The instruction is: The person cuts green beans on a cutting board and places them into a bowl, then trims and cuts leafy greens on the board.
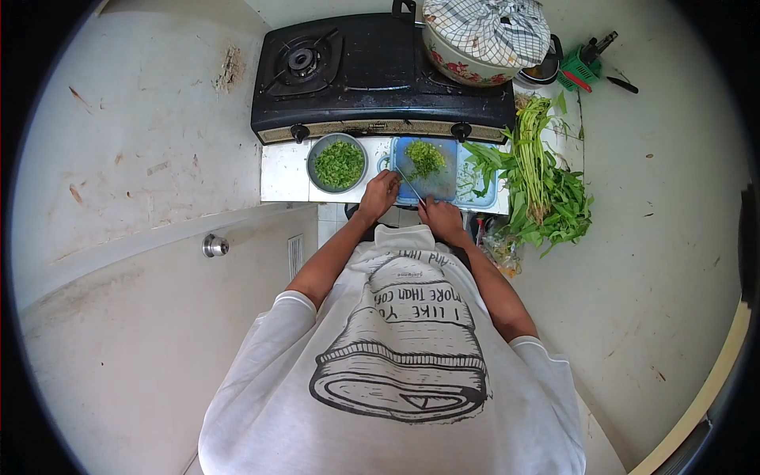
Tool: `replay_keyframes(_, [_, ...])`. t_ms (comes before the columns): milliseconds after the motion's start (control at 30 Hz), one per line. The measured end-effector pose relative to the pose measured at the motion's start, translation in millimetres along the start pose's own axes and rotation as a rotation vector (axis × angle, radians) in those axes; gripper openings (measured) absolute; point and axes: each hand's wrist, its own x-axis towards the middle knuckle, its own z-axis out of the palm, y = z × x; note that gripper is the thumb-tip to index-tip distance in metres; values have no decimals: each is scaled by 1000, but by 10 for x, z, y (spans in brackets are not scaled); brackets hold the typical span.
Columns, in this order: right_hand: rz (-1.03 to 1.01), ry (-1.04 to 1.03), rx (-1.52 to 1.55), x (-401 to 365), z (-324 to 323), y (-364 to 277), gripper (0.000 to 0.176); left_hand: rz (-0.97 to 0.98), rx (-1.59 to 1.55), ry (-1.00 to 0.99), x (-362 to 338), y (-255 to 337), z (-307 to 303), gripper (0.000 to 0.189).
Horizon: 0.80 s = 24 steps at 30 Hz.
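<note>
My right hand (441, 218) is closed around the handle of a knife (411, 188), whose blade slants up and left over the blue cutting board (434, 188). Chopped greens (426, 158) lie in a small heap on the board, beyond the blade. At the board's left edge, close to the knife tip, is my left hand (382, 192); its fingers are curled, and what they hold, if anything, is hidden. Left of the board stands a grey bowl (310, 176) with chopped greens (338, 164) in it. A light-blue tray (492, 192) with leaf bits shows at the board's right.
Behind the counter (283, 186) is a black gas stove (372, 87) bearing a flowered pot (467, 73) wrapped in checked cloth (487, 32). Long-stemmed leafy greens (546, 186) hang over the right end. A green basket (580, 74) with utensils stands at the back right.
</note>
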Motion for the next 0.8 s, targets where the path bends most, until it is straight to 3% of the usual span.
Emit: replay_keyframes(800, [8, -62, -16, 29, -54, -65, 43, -6, 21, 13, -35, -12, 24, 10])
